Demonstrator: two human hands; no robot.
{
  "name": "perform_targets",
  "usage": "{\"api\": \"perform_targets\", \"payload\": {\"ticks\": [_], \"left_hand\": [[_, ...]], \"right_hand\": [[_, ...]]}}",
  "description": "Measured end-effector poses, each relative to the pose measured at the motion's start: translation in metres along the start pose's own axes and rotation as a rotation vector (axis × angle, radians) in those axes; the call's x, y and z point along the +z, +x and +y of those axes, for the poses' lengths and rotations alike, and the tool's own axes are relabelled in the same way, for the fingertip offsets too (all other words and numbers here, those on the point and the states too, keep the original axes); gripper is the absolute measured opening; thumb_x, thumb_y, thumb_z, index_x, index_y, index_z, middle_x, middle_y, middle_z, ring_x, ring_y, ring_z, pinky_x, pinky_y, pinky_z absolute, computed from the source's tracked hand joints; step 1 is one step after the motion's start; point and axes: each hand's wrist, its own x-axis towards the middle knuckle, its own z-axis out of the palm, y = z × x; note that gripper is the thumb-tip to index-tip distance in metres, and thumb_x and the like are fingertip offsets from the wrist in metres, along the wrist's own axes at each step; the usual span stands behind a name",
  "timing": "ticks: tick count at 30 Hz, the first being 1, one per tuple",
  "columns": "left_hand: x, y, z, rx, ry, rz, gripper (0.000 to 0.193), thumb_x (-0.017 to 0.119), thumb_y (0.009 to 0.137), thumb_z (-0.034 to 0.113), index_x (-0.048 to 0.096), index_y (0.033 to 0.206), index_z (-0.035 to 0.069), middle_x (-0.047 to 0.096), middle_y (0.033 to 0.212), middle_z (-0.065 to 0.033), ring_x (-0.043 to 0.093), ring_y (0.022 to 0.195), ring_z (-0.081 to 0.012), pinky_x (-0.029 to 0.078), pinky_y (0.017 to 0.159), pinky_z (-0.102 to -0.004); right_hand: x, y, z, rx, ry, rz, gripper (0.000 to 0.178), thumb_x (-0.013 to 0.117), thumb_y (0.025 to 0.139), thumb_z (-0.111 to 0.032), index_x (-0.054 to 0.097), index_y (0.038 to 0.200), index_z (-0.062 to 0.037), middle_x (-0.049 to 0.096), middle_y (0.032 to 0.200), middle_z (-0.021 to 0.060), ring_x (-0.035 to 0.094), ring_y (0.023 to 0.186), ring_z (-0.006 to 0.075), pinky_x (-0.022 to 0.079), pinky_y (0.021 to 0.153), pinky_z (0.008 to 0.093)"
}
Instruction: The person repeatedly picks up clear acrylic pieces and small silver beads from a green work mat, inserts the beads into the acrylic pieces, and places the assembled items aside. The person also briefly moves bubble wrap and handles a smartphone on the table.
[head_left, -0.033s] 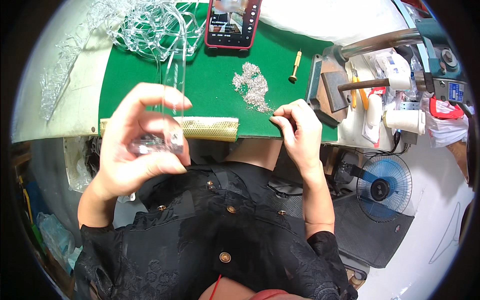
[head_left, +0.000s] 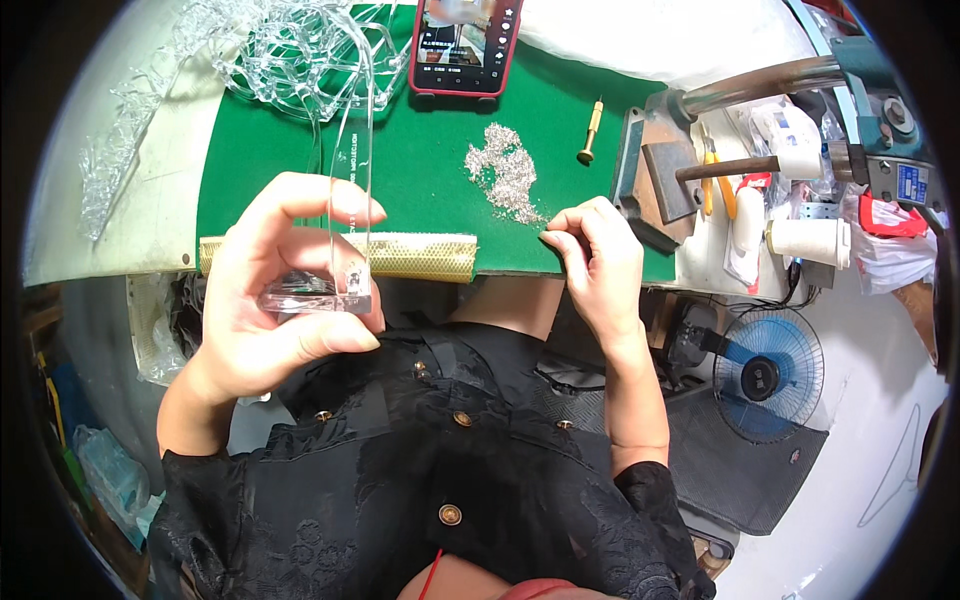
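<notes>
My left hand (head_left: 285,285) is raised over the table's near edge, its fingers and thumb closed around a pair of clear plastic glasses (head_left: 352,200). The long temples point away from me, and fine pale print shows along one. My palm and fingers partly hide the front of the glasses. On the right, my right hand (head_left: 597,265) rests at the edge of the green mat (head_left: 420,170), thumb and forefinger pinched together; anything between them is too small to make out. Just beyond those fingertips lies a pile of tiny silvery metal pieces (head_left: 503,175), perhaps screws.
A heap of clear glasses (head_left: 290,65) lies far left. Behind the mat stands a phone (head_left: 465,50) in a red case. A brass screwdriver (head_left: 592,132) lies near a metal hand press (head_left: 670,170). A gold patterned roll (head_left: 420,257) lines the front edge. A fan (head_left: 765,378) stands lower right.
My left hand has shifted very slightly and turned the glasses a little, so the print on the temple shows more plainly. My right hand looks almost unmoved.
</notes>
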Motion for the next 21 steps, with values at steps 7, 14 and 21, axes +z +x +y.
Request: {"api": "perform_targets", "payload": {"ticks": [7,14,21], "left_hand": [[0.004,-0.02,0.002,-0.062,0.057,0.04,0.071,0.081,0.074,0.023,0.038,0.123,-0.005,0.05,0.115,-0.0127,0.065,0.072,-0.0195,0.053,0.072,-0.0314],[0.015,-0.015,0.0,0.372,0.444,-0.439,0.074,0.087,0.063,0.013,0.045,0.122,-0.003,0.066,0.072,-0.0103,0.067,0.065,-0.017,0.053,0.061,-0.0281],[0.067,0.048,-0.017,0.304,0.413,-0.391,0.076,0.083,0.07,0.018,0.043,0.133,0.003,0.067,0.104,-0.0087,0.068,0.067,-0.0147,0.052,0.06,-0.0257]], "right_hand": [[-0.007,-0.005,-0.003,-0.065,-0.153,-0.087,0.012,0.068,0.075,-0.004,0.056,0.078,-0.004,0.053,0.076,0.0085,0.056,0.071,0.0263,0.045,0.061,0.0362],[-0.007,-0.007,0.006,-0.064,0.072,-0.022,0.008,0.063,0.079,-0.001,0.055,0.079,-0.0019,0.051,0.077,0.0092,0.053,0.068,0.0249,0.044,0.06,0.0325],[-0.052,0.009,-0.054,-0.426,0.296,0.182,0.023,0.063,0.088,-0.023,0.054,0.076,-0.0053,0.051,0.074,0.0065,0.05,0.066,0.0185,0.04,0.059,0.0294]]}}
